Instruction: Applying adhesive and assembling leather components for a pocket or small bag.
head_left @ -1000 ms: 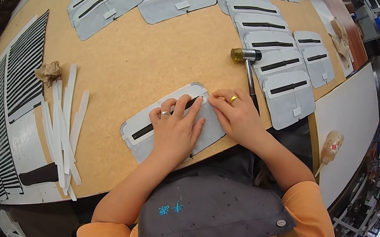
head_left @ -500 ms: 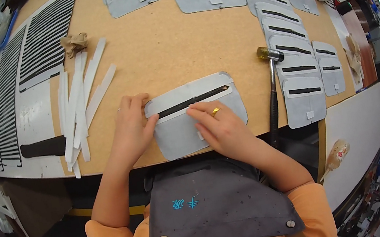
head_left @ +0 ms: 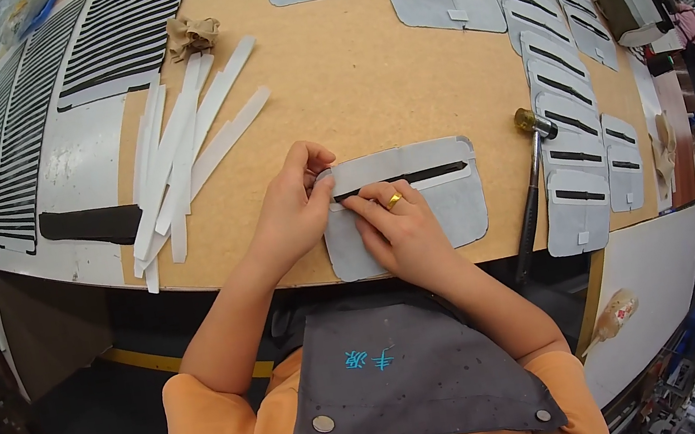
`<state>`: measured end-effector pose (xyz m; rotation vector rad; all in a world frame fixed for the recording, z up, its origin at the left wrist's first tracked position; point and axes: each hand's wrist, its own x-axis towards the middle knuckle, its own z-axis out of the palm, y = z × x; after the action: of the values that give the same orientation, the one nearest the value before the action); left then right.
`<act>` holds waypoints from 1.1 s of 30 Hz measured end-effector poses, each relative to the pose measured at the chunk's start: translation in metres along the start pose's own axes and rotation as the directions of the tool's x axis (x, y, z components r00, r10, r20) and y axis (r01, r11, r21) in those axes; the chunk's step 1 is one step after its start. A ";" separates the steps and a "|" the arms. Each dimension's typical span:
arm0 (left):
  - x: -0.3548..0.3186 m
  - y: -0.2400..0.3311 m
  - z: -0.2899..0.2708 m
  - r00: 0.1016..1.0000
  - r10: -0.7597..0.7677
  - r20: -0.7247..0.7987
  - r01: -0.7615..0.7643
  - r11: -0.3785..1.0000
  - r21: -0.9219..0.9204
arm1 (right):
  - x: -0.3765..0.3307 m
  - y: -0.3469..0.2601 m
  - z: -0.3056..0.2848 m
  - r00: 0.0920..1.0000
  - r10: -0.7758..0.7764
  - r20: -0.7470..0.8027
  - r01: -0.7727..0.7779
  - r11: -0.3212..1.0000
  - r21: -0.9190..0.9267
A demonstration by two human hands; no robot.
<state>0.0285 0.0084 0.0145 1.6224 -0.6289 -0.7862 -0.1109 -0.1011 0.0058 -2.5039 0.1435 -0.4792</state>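
1. Since a second ago, I see the flat grey rounded-corner leather panel with a black slot (head_left: 419,205) has turned level on the tan wooden worktable (head_left: 371,84), its lower edge at the table's near edge.
2. My left hand (head_left: 292,212) has shifted to the panel's left end; its curled fingers pinch that end, thumb on top.
3. My right hand (head_left: 400,227), with a gold ring, now lies lower on the panel, fingertips pressed flat beside the slot's left end, gripping nothing.
4. I judge the work has moved to the slot's left end.
5. The brass-headed hammer with a dark handle (head_left: 531,186) lies untouched just right of the panel; loose white paper strips (head_left: 185,152) lie to the left.
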 end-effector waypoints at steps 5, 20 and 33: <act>0.004 -0.008 -0.002 0.991 0.133 0.006 -0.130 0.964 0.233 | 0.003 0.000 -0.002 1.000 0.004 0.008 -0.004 1.000 0.012; 0.014 -0.013 -0.004 0.939 0.339 0.062 -0.322 0.800 0.507 | 0.013 -0.016 -0.011 0.953 -0.102 0.286 0.219 0.884 -0.413; 0.017 -0.009 -0.014 0.964 0.220 0.147 -0.262 0.870 0.418 | 0.011 -0.004 -0.011 0.977 -0.057 0.206 0.090 0.985 -0.151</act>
<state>0.0498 0.0055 0.0043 1.8659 -1.1165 -0.5617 -0.1047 -0.1064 0.0201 -2.7045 0.0099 -0.2494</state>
